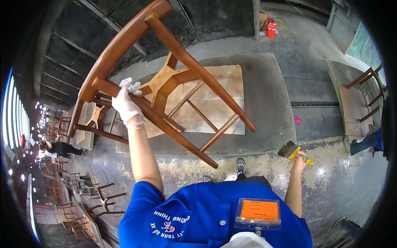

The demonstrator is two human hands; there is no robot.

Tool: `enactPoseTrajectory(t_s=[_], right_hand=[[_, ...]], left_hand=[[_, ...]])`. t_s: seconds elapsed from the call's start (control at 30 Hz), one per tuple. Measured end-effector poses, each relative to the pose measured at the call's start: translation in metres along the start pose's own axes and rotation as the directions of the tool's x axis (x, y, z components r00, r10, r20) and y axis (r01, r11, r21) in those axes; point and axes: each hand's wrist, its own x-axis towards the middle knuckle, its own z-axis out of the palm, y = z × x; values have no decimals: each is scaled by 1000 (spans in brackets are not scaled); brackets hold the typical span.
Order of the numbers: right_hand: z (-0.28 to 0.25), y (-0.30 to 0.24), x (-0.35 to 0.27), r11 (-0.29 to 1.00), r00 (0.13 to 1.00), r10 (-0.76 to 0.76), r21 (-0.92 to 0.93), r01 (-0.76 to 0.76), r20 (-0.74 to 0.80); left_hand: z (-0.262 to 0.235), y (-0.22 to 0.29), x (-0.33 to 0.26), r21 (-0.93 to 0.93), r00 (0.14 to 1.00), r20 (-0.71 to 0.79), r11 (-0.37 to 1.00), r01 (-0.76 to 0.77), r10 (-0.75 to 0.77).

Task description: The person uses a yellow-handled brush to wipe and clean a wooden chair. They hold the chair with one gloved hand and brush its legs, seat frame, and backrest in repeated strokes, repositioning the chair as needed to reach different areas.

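Note:
In my left hand (126, 105), which wears a white glove, is a brown wooden chair frame (188, 58). The fingers close round one of its rails, and a crumpled white piece (131, 86) shows beside them. The chair is tilted, its legs pointing to the lower right, and pale unfinished wood braces (159, 82) cross its seat opening. It is over a low grey platform (269, 95) with a cardboard sheet (229, 105); contact between them is unclear. My bare right hand (298, 163) grips a wide brush (288, 149) with dark bristles and a yellow handle, off the platform's near right corner.
Another chair frame (369, 97) stands on a platform at the right, near a person's leg (367, 142). Several more chairs (103, 200) are at the lower left. A person (62, 149) is farther left. A red cylinder (271, 29) stands by the back wall.

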Motion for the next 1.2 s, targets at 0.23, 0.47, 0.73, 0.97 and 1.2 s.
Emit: enactPoseTrajectory(t_s=[0.23, 0.47, 0.73, 0.97, 1.2], right_hand=[[-29, 35, 29, 999, 994, 14, 39, -10, -111], [-33, 51, 18, 995, 983, 24, 96, -7, -185], [1, 64, 13, 999, 994, 32, 25, -30, -100], [35, 79, 17, 993, 989, 119, 24, -117, -84], [50, 90, 9, 1000, 999, 13, -8, -13, 36]], left_hand=[[55, -31, -68, 420, 983, 86, 888, -186, 165], [132, -86, -91, 303, 954, 296, 952, -48, -46], [145, -63, -112, 707, 855, 499, 637, -308, -140], [-40, -42, -125, 910, 902, 392, -68, -409, -179], [-153, -73, -124, 823, 831, 189, 546, 156, -523]])
